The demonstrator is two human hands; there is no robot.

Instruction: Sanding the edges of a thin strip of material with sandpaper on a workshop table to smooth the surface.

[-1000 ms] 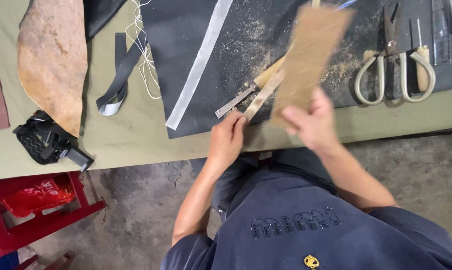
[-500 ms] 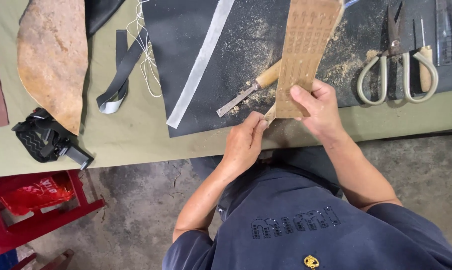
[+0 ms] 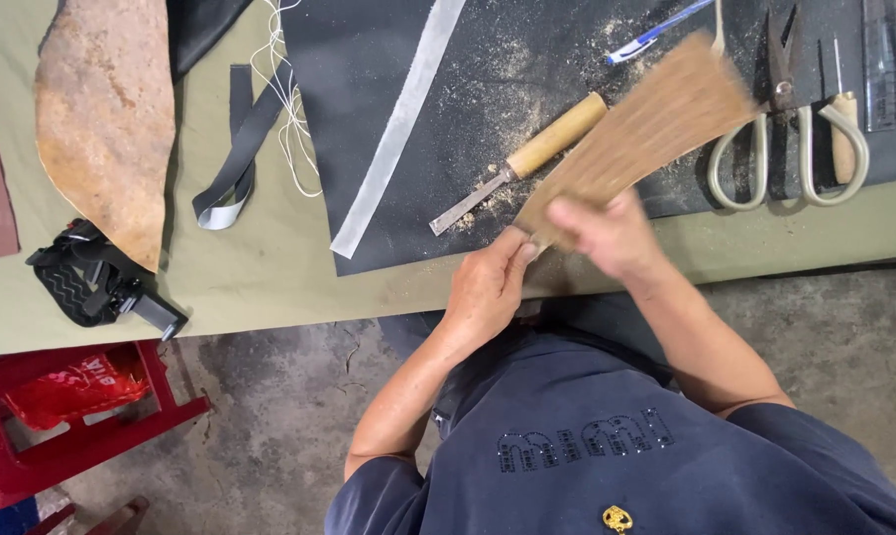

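Both my hands hold a long tan strip of material [image 3: 646, 129] over the near edge of the bench. My right hand [image 3: 607, 236] grips its lower part and is blurred with motion. My left hand [image 3: 488, 287] pinches the strip's bottom end. The strip slants up to the right across a dark mat [image 3: 488, 59] dusted with sawdust. A wooden-handled chisel [image 3: 527, 159] lies on the mat just left of the strip, untouched.
Large scissors [image 3: 785, 139], an awl [image 3: 842, 139], a blue pen [image 3: 656, 30] and a ruler [image 3: 879, 69] lie at the right. A pale strip [image 3: 398, 129], black strap [image 3: 235, 149], white cord [image 3: 289, 99], brown hide [image 3: 106, 109] and black buckle [image 3: 91, 282] lie left. A red stool [image 3: 61, 416] stands below.
The tan strip has swung from nearly upright to slanting right. My right hand moved with it and my left hand came up to its bottom end.
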